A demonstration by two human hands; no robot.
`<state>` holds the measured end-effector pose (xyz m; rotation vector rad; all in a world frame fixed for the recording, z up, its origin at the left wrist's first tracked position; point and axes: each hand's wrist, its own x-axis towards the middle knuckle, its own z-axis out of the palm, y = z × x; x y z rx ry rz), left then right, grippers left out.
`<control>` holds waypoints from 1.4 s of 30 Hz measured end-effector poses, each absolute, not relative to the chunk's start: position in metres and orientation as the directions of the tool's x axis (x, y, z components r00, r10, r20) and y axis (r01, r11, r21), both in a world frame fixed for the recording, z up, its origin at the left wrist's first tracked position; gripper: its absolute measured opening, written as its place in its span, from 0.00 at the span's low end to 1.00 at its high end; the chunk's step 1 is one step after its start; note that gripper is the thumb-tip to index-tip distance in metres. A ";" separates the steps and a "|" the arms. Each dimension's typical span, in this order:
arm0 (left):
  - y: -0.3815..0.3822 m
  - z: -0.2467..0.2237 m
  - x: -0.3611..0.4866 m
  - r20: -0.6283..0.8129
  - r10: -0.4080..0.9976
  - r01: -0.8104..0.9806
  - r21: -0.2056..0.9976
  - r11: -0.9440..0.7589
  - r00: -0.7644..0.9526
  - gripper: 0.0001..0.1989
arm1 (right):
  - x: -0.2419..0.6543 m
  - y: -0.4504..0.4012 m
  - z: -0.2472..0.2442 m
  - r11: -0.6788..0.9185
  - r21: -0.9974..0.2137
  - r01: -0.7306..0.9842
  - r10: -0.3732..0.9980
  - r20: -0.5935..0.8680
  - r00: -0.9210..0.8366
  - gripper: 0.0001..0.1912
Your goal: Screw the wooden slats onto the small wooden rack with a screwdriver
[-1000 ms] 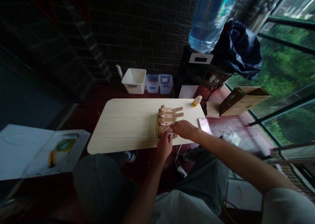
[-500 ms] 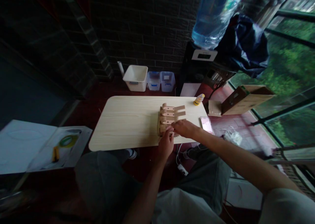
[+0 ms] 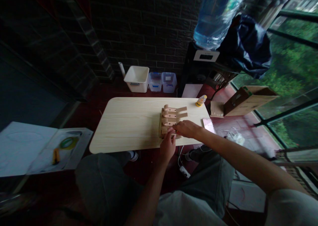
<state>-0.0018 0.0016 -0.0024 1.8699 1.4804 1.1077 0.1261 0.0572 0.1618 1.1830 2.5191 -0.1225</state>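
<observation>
Your right hand (image 3: 187,128) has edged slightly away from you over the third slat (image 3: 169,123) from the far end, covering its right tip, which peeked out half a second ago. Over the last second your view has shifted slightly, putting the counter (image 3: 129,123) and bottle (image 3: 201,101) higher and further right.

Just below the frame's centre, the person's left grip (image 3: 168,146) and right grip (image 3: 186,128) meet at the lower end of a wooden model (image 3: 170,115) on the tabletop (image 3: 129,123); a bottle (image 3: 201,101) is near the tabletop's upper right corner.
</observation>
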 end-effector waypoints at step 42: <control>0.001 0.001 -0.004 0.297 0.951 0.566 0.771 -0.293 0.088 0.14 | 0.123 0.049 0.171 0.624 0.093 0.776 0.752 -0.340 -0.565 0.13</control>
